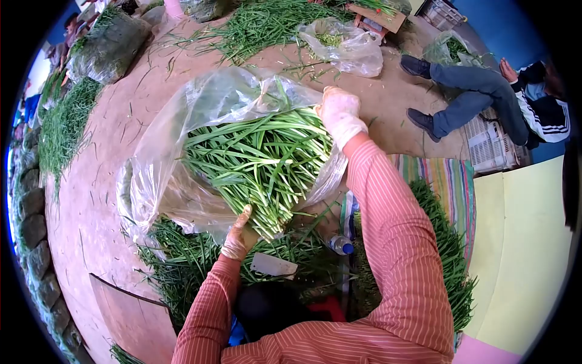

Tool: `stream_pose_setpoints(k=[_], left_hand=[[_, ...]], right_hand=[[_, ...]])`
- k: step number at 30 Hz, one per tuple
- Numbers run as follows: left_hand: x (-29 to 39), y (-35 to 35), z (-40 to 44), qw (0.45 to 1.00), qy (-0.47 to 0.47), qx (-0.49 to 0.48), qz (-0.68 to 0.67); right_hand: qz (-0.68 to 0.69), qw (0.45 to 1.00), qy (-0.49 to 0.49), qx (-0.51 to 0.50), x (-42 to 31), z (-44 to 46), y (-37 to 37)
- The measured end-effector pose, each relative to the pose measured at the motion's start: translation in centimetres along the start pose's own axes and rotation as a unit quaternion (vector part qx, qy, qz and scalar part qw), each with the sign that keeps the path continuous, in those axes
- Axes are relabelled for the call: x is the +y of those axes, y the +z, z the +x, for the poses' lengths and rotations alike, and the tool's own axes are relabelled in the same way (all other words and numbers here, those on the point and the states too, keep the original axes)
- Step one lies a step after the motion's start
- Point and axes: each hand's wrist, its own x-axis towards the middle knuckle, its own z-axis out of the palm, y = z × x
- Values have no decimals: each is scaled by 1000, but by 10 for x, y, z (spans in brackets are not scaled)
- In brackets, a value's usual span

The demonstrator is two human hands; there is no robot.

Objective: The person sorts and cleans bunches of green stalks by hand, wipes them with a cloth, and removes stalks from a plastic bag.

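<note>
A large clear plastic bag (176, 145) lies in front of me with its mouth spread. Inside it rests a thick heap of garlic chives (260, 159), their pale cut ends toward the right and lower side. My right hand (339, 112), in a thin whitish glove, is closed on the bag's rim at the upper right, beside the stems. Down at the lower left edge, my gloved left hand (239, 233) grips the bag's rim with its thumb up, close against the cut ends. The fingers of that hand are mostly hidden.
Loose greens (182, 261) lie under the bag, near a pale flat piece (274, 266) and a blue-capped bottle (341, 245). A striped cloth (451, 194) is at right. A person in dark trousers (464, 91) sits beyond it. Another greens pile (267, 27) covers the far floor.
</note>
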Motion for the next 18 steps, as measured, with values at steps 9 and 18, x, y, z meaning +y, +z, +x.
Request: stream_pose_setpoints(k=[9,18], left_hand=[[5,0,3,999,-9,10,-40],[1,-3,8,999,-9,22,-42]], right_hand=[[64,977,190,-75,55,42,10],[109,979,156,-76,22,14,-23]])
